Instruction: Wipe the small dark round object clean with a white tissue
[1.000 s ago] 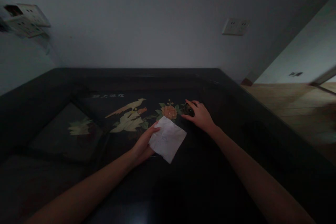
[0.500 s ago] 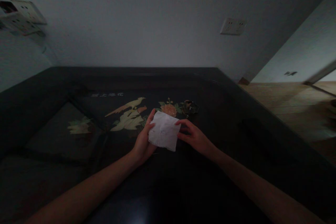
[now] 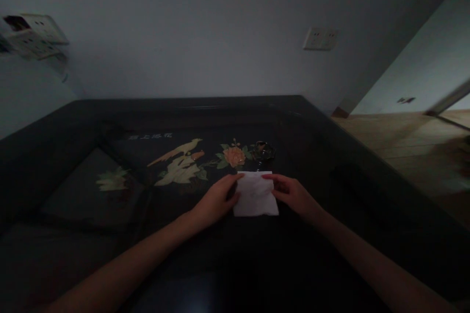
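A white folded tissue (image 3: 255, 194), roughly square and slightly wrinkled, is level at or just above the dark tabletop; I cannot tell whether it touches. My left hand (image 3: 219, 199) grips its left side, fingertips on the far left corner and thumb at the left edge. On the opposite side my right hand (image 3: 295, 196) pinches the far right corner, with other fingers by the right edge. Just beyond the tissue stands a small clear glass-like dish (image 3: 264, 151), too dark to make out fully.
The glossy black table (image 3: 205, 107) bears a printed bird (image 3: 176, 154) and flower (image 3: 234, 156). Behind it rises a pale wall with a socket (image 3: 320, 39). More sockets (image 3: 40, 34) are at the left. Wooden floor (image 3: 396, 137) lies to the right.
The tissue has moved right and toward me, turning from tilted to square. My left hand has shifted from beneath it to its left edge; my right hand has moved right with it.
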`<state>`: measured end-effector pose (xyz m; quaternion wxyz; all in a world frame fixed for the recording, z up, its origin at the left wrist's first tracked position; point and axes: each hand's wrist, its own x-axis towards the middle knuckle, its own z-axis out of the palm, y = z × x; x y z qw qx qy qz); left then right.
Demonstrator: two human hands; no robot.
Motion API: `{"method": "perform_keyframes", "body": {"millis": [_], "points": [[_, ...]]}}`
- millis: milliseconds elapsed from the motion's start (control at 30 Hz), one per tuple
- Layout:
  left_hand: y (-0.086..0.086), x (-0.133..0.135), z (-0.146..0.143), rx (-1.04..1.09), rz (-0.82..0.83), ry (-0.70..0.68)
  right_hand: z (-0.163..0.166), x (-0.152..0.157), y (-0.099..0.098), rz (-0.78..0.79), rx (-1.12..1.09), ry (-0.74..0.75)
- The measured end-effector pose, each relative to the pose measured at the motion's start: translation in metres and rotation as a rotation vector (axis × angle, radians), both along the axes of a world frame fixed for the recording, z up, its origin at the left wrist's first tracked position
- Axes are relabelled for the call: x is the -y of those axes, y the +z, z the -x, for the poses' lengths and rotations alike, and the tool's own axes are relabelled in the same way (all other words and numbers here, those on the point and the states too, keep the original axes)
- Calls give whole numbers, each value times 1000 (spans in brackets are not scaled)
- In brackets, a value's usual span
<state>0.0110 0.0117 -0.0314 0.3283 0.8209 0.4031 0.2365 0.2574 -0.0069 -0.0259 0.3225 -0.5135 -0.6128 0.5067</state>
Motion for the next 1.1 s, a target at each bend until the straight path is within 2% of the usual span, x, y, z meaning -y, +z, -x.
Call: {"method": "perform_keyframes", "body": {"millis": [133,200,333,433,533,633,733,900,1100], "points": [[1,-2,-21,-213,-214,-64,-24,-6,-1,-134,268,2],[1,-5,-31,-224,-258,-61,-32,-10,-3,-190,370,-10],[-3,-9,-47,-161,-259,-85,-41,-15,-7,-328,491,-52],[-10,-9,-54,-153,-200,-115,-42,-13,-6,-511,556,-118],[-16,-9,-57,-149,-155,-130,-44,-11,-4,-651,584,-46],[-16,-11,-60,-233,-174,-166,-51,-13,-6,-619,627,147],[-12,-13,-62,-325,-202,-206,-62,-14,-10,-511,739,259],[-9,-15,-61,-399,-228,-253,-74,-11,-12,-411,854,300],[-14,-14,-59,-399,-263,-301,-80,-10,-10,-336,885,309]]}}
